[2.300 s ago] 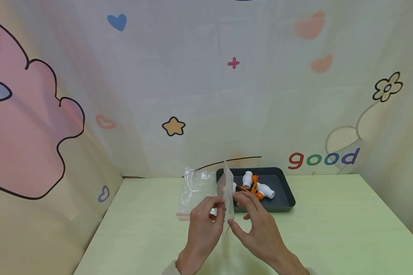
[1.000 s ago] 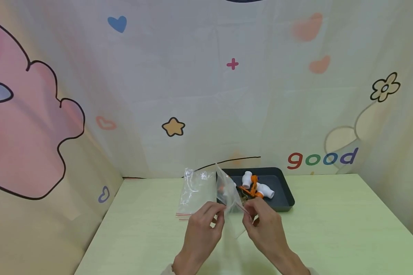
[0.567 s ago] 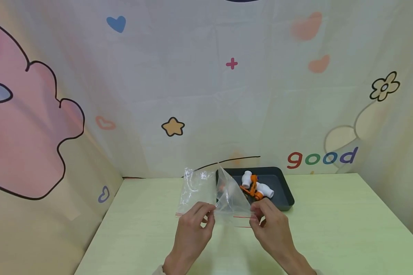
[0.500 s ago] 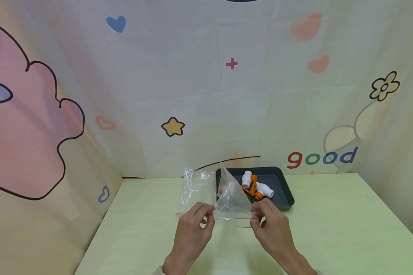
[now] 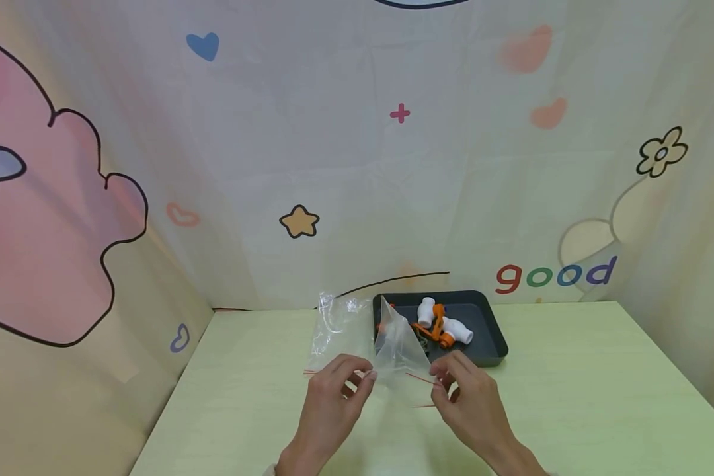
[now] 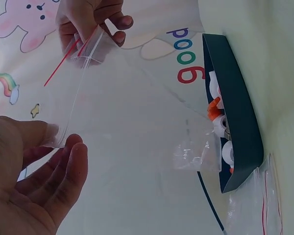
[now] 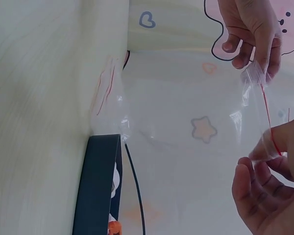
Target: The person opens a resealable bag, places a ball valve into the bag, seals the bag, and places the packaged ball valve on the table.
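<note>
A clear zip-lock bag (image 5: 400, 350) with red lines at its mouth hangs between my two hands over the table, its pointed far end overlapping the tray in the head view. My left hand (image 5: 336, 396) pinches one side of the mouth between thumb and fingertips. At the other side, my right hand (image 5: 470, 400) pinches the corner by the red lines. The left wrist view has the bag's mouth edge (image 6: 74, 105) stretched between both hands. In the right wrist view, a red line (image 7: 265, 105) runs down toward the right thumb. Nothing shows inside the bag.
Behind the hands stands a dark grey tray (image 5: 496, 337) holding white pieces (image 5: 457, 330) and orange parts (image 5: 437, 320). Left of it lie more clear zip-lock bags (image 5: 342, 330) on the pale green table (image 5: 244, 396). A printed curtain (image 5: 345, 145) hangs behind.
The zip-lock bag has turned from edge-on to spread out, and my hands have moved apart. My right hand's looser fingers have come to pinch its corner; lately the bag's tip has dipped slightly.
</note>
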`<state>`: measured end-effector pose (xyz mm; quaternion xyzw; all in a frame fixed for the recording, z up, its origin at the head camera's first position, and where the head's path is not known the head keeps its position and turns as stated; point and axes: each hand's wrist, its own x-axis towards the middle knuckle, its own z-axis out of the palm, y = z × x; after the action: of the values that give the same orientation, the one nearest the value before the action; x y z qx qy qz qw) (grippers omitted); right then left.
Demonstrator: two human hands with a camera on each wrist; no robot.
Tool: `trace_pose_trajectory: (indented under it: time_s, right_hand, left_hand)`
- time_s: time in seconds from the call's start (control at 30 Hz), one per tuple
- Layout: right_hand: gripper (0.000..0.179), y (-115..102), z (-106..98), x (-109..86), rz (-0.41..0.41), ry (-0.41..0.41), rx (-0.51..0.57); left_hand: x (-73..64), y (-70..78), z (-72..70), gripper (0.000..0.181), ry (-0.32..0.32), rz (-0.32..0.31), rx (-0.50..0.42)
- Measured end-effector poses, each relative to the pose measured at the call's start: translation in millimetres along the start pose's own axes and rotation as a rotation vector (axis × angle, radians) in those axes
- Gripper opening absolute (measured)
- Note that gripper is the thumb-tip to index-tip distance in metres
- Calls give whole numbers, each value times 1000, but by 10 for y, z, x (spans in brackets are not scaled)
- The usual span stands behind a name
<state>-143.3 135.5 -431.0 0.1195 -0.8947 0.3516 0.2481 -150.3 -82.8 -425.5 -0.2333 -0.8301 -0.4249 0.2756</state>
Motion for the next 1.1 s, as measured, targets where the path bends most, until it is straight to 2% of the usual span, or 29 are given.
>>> trace_pose_trajectory:
  time_s: [0.1,0.27,0.53,0.77,0.93,1.1]
  right_hand:
    - [28,-35,-16,-12,24,-62,20]
    - [23,-93,-39,-30,41,-154,62]
    - [20,-100,-51,-45,-28,-238,100]
    - [22,-114,-62,-50,-74,-288,87]
    - [21,-72,-109,3,-114,-284,88]
    - [17,51,-180,127,-172,-210,52]
  left_hand:
    - [-4,14,-18,12,-17,-33,-3]
    - [-5,25,-36,12,-22,-28,-4]
    - [6,56,-72,9,-68,-58,-4]
    - [12,38,-64,8,-30,-10,29]
    - [20,16,-58,8,-4,27,33]
    - [31,0,-59,8,0,28,50]
